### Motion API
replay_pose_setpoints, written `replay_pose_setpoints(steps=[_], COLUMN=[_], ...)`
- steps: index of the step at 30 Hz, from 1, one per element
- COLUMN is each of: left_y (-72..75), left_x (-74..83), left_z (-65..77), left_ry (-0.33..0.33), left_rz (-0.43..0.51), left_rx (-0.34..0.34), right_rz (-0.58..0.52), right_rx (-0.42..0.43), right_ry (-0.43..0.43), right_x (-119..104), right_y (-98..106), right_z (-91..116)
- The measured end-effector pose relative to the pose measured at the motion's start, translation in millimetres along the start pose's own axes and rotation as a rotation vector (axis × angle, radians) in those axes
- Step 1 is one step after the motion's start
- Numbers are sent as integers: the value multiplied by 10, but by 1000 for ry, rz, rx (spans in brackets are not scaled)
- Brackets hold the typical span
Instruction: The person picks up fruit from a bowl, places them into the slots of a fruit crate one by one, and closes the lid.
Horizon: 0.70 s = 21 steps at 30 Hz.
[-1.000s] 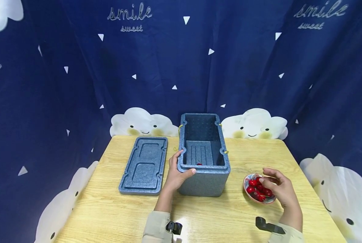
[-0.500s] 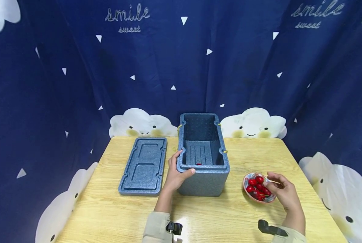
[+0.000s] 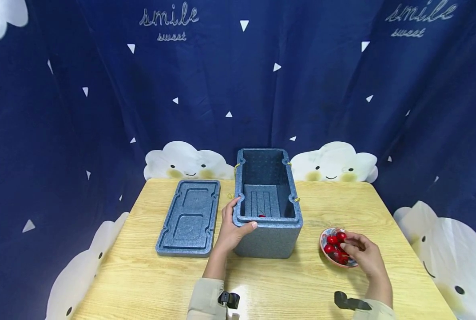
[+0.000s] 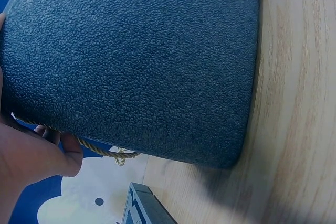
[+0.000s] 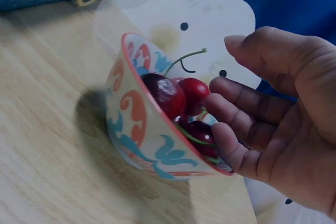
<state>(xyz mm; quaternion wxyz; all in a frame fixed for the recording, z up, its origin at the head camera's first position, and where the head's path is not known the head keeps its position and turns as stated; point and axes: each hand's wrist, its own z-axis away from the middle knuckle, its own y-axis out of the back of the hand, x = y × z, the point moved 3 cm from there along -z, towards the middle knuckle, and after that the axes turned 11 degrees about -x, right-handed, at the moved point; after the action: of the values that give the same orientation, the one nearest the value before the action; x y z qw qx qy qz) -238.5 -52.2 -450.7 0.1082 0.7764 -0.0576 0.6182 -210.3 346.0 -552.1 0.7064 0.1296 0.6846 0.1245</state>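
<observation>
A blue-grey foam box (image 3: 267, 242) stands lidless in the head view, a bit of red fruit (image 3: 262, 216) showing on its floor. My left hand (image 3: 231, 231) grips its near left corner, thumb along the front rim and fingers on the left side. Over at the right, my right hand (image 3: 365, 255) is above a small patterned bowl (image 5: 131, 124) of dark red cherries (image 5: 165, 95). Its fingertips are right at the fruit in the right wrist view, while the thumb stays apart from them. Nothing shows between thumb and fingers.
The box's matching lid (image 3: 190, 222) lies flat to the left of it on the wooden table (image 3: 142, 284). Yellow cords (image 4: 100, 149) hang at the box's sides. A navy curtain (image 3: 206, 89) with white clouds encloses the table behind and at both sides.
The right hand drew back slightly to the right, then moved left again, lower over the cherries. My left hand has kept its place on the box.
</observation>
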Motion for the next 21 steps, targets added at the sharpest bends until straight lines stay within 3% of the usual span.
replay_pose_setpoints(steps=[12, 21], left_y=[18, 10], left_x=[11, 15], left_z=[4, 11], left_ry=[0, 8], left_rz=[-7, -1], left_rx=[6, 5], right_rz=[141, 313], right_rx=[25, -40], right_ry=[-97, -153], right_x=[-174, -231], right_y=[-163, -302], right_z=[-32, -73])
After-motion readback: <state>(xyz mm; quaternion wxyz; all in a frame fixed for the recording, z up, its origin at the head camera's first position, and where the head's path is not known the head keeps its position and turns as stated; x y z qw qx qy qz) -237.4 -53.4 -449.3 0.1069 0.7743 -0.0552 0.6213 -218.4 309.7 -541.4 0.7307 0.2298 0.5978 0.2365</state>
